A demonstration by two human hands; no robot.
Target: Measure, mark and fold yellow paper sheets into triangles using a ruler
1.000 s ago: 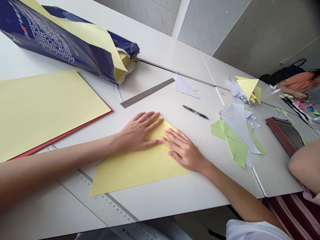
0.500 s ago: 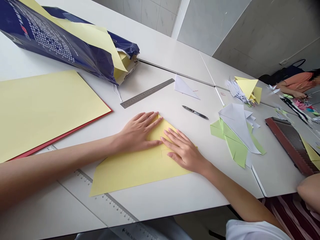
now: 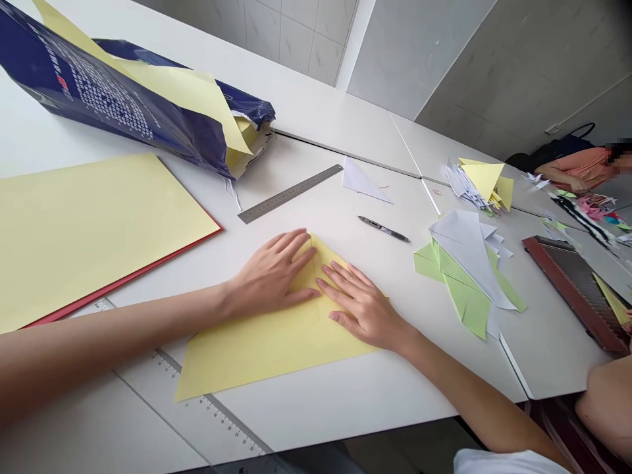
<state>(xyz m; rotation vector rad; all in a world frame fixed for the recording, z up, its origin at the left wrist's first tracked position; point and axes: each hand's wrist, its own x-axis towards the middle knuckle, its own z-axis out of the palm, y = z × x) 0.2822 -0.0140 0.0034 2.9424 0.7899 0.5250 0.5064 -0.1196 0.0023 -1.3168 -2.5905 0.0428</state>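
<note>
I'm leaning over a white table beside a tiled wall, my left hand and right hand spread open, gripping nothing, pressing flat on a folded sheet of smooth yellow paper in front of me, near a steel ruler on its far side.

left hand flat, palm down, fingers angled up-right | right hand flat, palm down, fingers slightly spread, pointing up-left | hands just beside each other, left thumb near right fingertips | left forearm bare, in from left edge | right forearm bare, in from lower right, white sleeve at bottom edge
</note>
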